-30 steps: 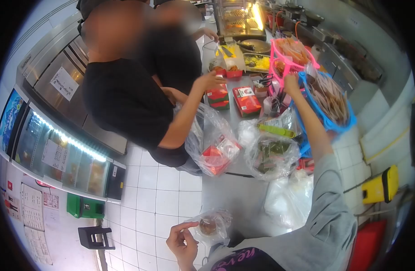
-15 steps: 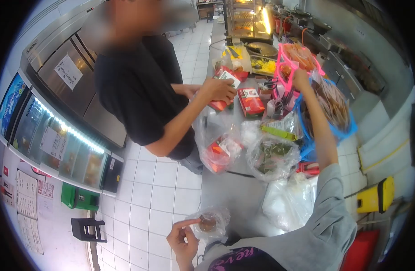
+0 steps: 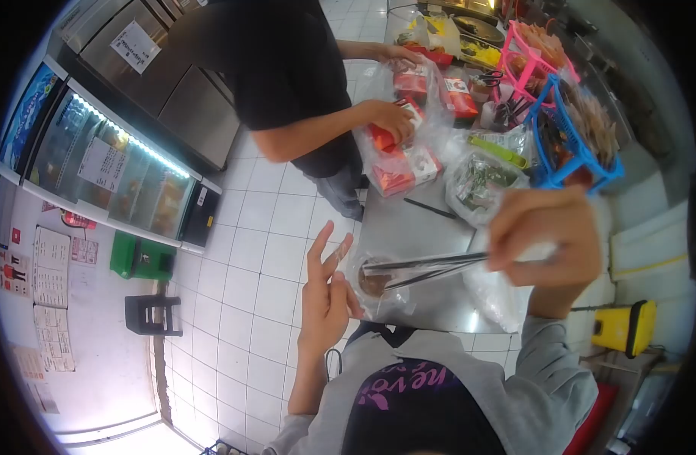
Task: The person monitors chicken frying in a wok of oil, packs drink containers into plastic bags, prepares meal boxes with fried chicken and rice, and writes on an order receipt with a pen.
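Observation:
My right hand [image 3: 549, 239], blurred by motion, grips slim metal tongs [image 3: 439, 263]. Their tips point left, over a small clear plastic bag [image 3: 397, 299] with something round and brown [image 3: 373, 279] in it. My left hand [image 3: 325, 292] is beside the bag's left edge with its fingers spread, the thumb at or touching the plastic. Across the counter, a person in a black shirt has one hand [image 3: 393, 121] on red boxes [image 3: 401, 174] inside a large clear bag, and the other hand [image 3: 397, 54] at its far side.
On the metal counter [image 3: 416, 235] stand a bag of green leaves [image 3: 481, 178], a green-handled tool [image 3: 500, 152], a blue basket [image 3: 556, 148] and a pink basket [image 3: 518, 64]. A dark stick [image 3: 431, 208] lies nearby. White plastic bags [image 3: 496, 299] sit below my right hand.
My right hand has come back from the baskets toward the small bag, now with tongs. My left fingers have spread. The other person's hands have moved into the large bag. The view has shifted.

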